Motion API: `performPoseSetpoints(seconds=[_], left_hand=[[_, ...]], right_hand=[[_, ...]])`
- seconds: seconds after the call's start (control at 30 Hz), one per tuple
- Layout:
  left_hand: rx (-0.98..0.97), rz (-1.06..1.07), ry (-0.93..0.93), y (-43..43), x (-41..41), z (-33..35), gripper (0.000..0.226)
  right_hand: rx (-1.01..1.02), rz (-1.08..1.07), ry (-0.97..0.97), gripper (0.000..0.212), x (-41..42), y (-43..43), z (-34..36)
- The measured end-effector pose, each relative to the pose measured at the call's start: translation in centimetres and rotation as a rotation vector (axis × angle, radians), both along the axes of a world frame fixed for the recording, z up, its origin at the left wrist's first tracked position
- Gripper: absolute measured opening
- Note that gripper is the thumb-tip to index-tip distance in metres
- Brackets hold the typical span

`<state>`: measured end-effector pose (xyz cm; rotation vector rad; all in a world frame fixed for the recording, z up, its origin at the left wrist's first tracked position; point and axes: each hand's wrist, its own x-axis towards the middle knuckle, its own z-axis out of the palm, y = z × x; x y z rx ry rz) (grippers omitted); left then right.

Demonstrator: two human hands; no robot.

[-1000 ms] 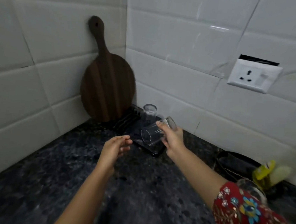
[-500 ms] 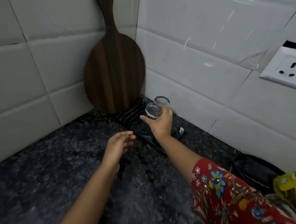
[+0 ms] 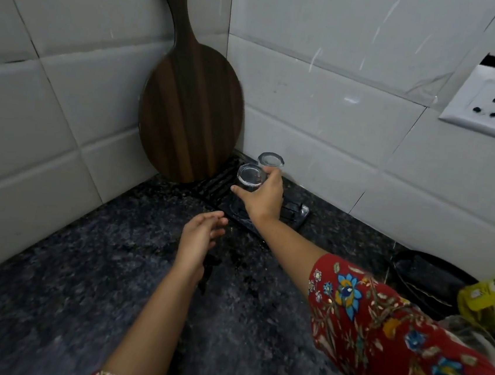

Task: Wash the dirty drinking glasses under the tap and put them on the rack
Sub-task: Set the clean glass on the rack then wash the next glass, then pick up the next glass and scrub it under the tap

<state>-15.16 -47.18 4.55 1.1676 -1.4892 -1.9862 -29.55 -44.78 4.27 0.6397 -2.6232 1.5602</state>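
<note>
Glass tumbler [image 3: 251,176] base-up on rack [image 3: 217,181], right grip [image 3: 264,200] clasping it; second tumbler [image 3: 270,160] behind; left grip [image 3: 199,238] released.

clear glass tumbler [image 3: 250,178], dark wooden board [image 3: 190,111], glossy tiles [image 3: 328,73]

A dark speckled stone bench [image 3: 44,303] runs into a tiled corner. In the far corner a black slatted rack [image 3: 219,181] lies flat on it. A round wooden chopping board [image 3: 190,111] stands at the rack's left end, leaning on the wall. Far right lie a shallow black dish [image 3: 426,276] and a yellow bottle [image 3: 487,301].
</note>
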Motion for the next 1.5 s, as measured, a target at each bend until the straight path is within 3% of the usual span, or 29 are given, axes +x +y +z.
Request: performPoseSetpoints(seconds=[0.37,0.5,0.63,0.8,1.1,1.3,1.4,1.5], left_hand=[[-0.038,0.01,0.04,0.4,0.1,1.3,0.021],[-0.052,0.033,0.071,1.6,0.6,2.6,0.02],[-0.053,0.002,0.128,5.1,0.9,4.2,0.022],[-0.053,-0.175,0.207,13.0,1.0,6.1,0.021],[-0.024,-0.557,0.171,26.5,2.4,5.3,0.023],[0.063,-0.636,0.064,31.0,2.4,3.7,0.023],[0.061,-0.662,0.019,32.4,2.0,3.2,0.024],[0.053,-0.674,0.015,33.2,1.9,3.1,0.023]], right_hand=[[0.064,0.04,-0.043,0.074,0.4,0.1,0.5],[-0.034,0.049,-0.193,0.056,1.3,3.2,1.8],[-0.291,0.08,-0.44,0.01,4.0,10.0,5.2],[-0.351,0.122,-0.558,0.008,7.4,21.7,8.2],[-0.218,-0.083,-0.342,0.01,10.9,39.8,5.3],[-0.111,-0.468,-0.433,0.027,9.8,48.0,-1.8],[-0.103,-0.527,-0.387,0.058,8.2,49.0,-3.1],[-0.107,-0.451,-0.346,0.089,6.2,48.8,-3.7]])
